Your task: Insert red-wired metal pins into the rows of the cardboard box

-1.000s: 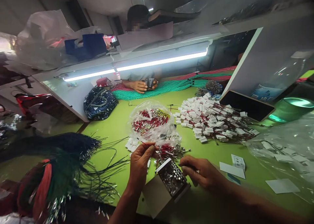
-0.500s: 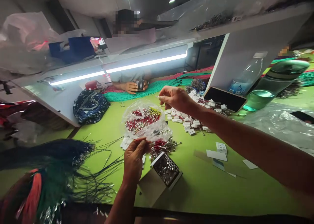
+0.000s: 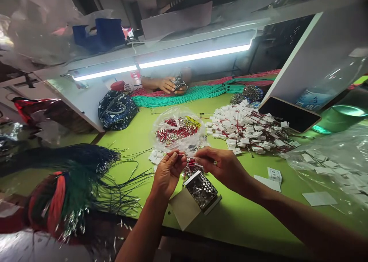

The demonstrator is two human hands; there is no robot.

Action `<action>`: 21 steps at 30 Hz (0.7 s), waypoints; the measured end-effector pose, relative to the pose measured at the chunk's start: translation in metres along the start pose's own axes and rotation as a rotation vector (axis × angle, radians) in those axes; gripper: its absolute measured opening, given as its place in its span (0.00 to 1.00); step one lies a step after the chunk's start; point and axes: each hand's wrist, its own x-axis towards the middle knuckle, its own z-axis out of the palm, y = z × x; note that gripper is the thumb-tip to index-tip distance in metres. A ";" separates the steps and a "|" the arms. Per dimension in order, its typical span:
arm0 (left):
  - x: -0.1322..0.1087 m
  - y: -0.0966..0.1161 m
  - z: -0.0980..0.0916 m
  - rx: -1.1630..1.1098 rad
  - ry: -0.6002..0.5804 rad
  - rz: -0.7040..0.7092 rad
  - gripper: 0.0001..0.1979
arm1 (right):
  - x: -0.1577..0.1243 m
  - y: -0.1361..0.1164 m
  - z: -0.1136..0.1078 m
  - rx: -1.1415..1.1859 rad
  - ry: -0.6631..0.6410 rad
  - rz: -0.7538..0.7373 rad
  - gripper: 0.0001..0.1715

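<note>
My left hand [image 3: 169, 174] is closed in a pinch on a short red wire [image 3: 180, 154] over the table. Close beside it, the fingertips of my right hand [image 3: 222, 167] are pressed together at the wire's other end; what they grip is too small to make out. Just below both hands stands an open box [image 3: 204, 206] with small shiny metal pieces in it. Behind the hands lies a clear plastic bag [image 3: 155, 128] holding many red wires [image 3: 175, 133] with metal ends. More red wires lie partly hidden beneath my fingers.
White tagged pieces [image 3: 244, 128] are heaped at the right, before a phone [image 3: 290, 114] and bottles. Dark cable bundles [image 3: 94, 154] spread at the left. Across the table, a co-worker's hands [image 3: 166, 85] hold a small black box [image 3: 178, 84] above green cables [image 3: 178, 97].
My right hand has come down from above the plastic bag to meet my left hand. The view has tilted lower, and the co-worker's head has left it.
</note>
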 end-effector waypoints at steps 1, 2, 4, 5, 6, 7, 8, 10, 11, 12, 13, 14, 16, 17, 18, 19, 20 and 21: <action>0.000 0.000 0.000 0.011 -0.007 0.004 0.04 | 0.001 0.001 0.001 0.009 0.003 0.010 0.09; 0.000 0.000 0.000 0.020 -0.016 0.008 0.04 | 0.001 0.002 0.001 0.016 0.005 0.019 0.09; 0.000 -0.001 -0.001 0.023 -0.037 0.017 0.06 | 0.002 0.003 0.002 0.024 0.002 0.033 0.08; 0.000 -0.001 -0.001 0.019 -0.047 0.021 0.07 | 0.002 0.004 0.003 0.025 -0.002 0.035 0.08; 0.000 -0.001 -0.001 0.015 -0.055 0.025 0.08 | 0.002 0.004 0.004 0.027 -0.008 0.039 0.07; 0.000 -0.001 -0.002 0.013 -0.059 0.030 0.09 | 0.002 0.005 0.004 0.031 -0.014 0.046 0.07; 0.000 -0.001 -0.002 0.012 -0.061 0.033 0.10 | 0.003 0.006 0.005 0.040 -0.016 0.055 0.07; 0.000 -0.001 -0.002 0.021 -0.065 0.042 0.12 | 0.003 0.007 0.006 0.084 -0.025 0.095 0.07; -0.001 -0.001 -0.002 0.032 -0.070 0.048 0.13 | 0.004 0.007 0.006 0.116 -0.035 0.120 0.07; -0.001 -0.001 -0.002 0.049 -0.077 0.055 0.14 | 0.004 0.008 0.006 0.146 -0.045 0.141 0.08; -0.002 -0.002 -0.002 0.069 -0.084 0.063 0.15 | 0.004 0.008 0.006 0.169 -0.055 0.155 0.08; -0.003 -0.002 -0.001 0.092 -0.088 0.071 0.16 | 0.004 0.008 0.007 0.180 -0.064 0.162 0.08; -0.004 -0.002 0.000 0.135 -0.079 0.090 0.17 | 0.004 0.009 0.007 0.157 -0.066 0.151 0.09; -0.004 -0.002 0.000 0.154 -0.067 0.097 0.17 | 0.004 0.009 0.008 0.131 -0.059 0.134 0.09; -0.004 -0.002 0.000 0.171 -0.056 0.098 0.17 | 0.003 0.010 0.008 0.101 -0.051 0.111 0.09; -0.004 -0.002 0.000 0.186 -0.047 0.095 0.17 | 0.002 0.011 0.008 0.069 -0.043 0.081 0.09; -0.004 -0.002 0.000 0.198 -0.042 0.090 0.18 | 0.002 0.012 0.009 0.033 -0.033 0.043 0.09; -0.004 -0.002 0.000 0.207 -0.041 0.085 0.18 | 0.001 0.013 0.009 -0.008 -0.025 -0.004 0.09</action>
